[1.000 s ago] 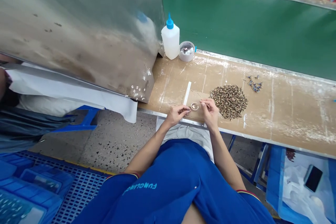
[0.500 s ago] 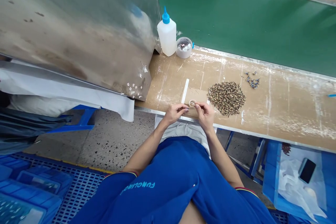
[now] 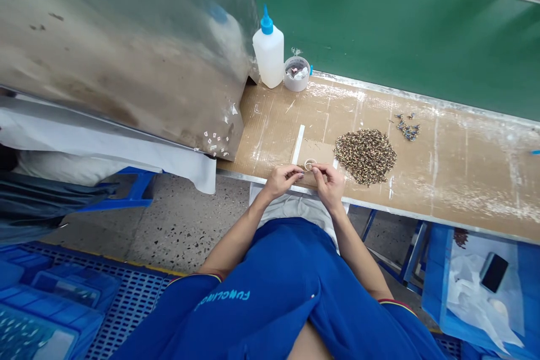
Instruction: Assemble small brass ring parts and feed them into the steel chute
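At the table's near edge my left hand (image 3: 283,181) is closed in a pinch, thumb against fingers. Whatever tiny piece sits between its fingertips is too small to name. My right hand (image 3: 332,184), a short way to the right, pinches a thin pale curled strip (image 3: 309,163) that forms a loop between the two hands. Beneath the hands lies a flat piece of brown cardboard (image 3: 318,152) with a white strip (image 3: 298,144) along its left side. Just right of my right hand is a heap of small brass-and-dark parts (image 3: 366,156).
A few blue-tipped small parts (image 3: 408,129) lie beyond the heap. A white bottle with a blue nozzle (image 3: 269,56) and a round tub (image 3: 296,81) stand at the back left, beside a metal housing (image 3: 189,67). A blue bin (image 3: 436,292) holding a phone (image 3: 493,273) is lower right.
The hands stay almost in place, fingertips still close together. The pale loop shows slightly more open above the fingers, and the whole view has shifted a little.
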`<state>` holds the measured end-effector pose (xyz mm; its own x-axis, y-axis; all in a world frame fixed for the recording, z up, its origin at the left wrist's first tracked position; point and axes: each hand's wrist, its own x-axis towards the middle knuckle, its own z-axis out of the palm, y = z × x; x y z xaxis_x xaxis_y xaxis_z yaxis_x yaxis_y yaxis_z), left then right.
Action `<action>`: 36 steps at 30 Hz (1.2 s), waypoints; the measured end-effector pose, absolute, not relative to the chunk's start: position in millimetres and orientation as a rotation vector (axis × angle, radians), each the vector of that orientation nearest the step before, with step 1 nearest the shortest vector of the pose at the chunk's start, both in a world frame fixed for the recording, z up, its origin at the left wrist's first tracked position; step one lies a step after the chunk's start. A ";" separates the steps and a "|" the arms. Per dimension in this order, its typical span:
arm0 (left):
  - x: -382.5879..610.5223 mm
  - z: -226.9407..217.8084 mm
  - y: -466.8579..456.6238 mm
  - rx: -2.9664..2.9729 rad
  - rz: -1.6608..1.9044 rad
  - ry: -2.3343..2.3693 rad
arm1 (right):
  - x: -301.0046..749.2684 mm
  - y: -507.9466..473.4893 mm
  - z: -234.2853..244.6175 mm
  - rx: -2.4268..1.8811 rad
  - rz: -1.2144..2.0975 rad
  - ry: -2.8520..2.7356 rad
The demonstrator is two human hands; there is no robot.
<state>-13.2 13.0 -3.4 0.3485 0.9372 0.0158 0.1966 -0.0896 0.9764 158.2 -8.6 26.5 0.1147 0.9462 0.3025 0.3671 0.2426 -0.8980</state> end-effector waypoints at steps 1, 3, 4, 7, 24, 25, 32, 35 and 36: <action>-13.2 -3.5 13.0 1.549 0.871 1.061 | 158.2 -8.7 26.9 -1.315 0.675 -1.461; -13.1 -3.7 13.0 1.547 0.873 1.060 | 158.5 -9.1 27.8 -1.324 0.652 -1.489; -13.1 -3.7 13.0 1.545 0.876 1.058 | 158.6 -9.3 28.3 -1.332 0.643 -1.504; -13.1 -3.5 13.2 1.534 0.882 1.041 | 158.9 -9.6 29.4 -1.345 0.624 -1.536; -13.9 -3.7 12.8 1.512 0.919 1.055 | 159.6 -6.8 32.4 -1.374 0.762 -1.516; -14.0 -4.7 12.5 1.490 0.919 1.059 | 159.4 -6.7 31.8 -1.378 0.782 -1.486; -15.4 -7.7 13.1 1.401 0.927 1.040 | 171.3 -1.0 23.1 -1.427 0.750 -1.218; -16.5 -4.2 15.1 1.444 0.929 1.005 | 177.4 2.6 19.2 -1.439 0.694 -1.221; -16.9 -2.8 15.6 1.460 0.928 0.994 | 178.2 3.4 18.3 -1.438 0.674 -1.249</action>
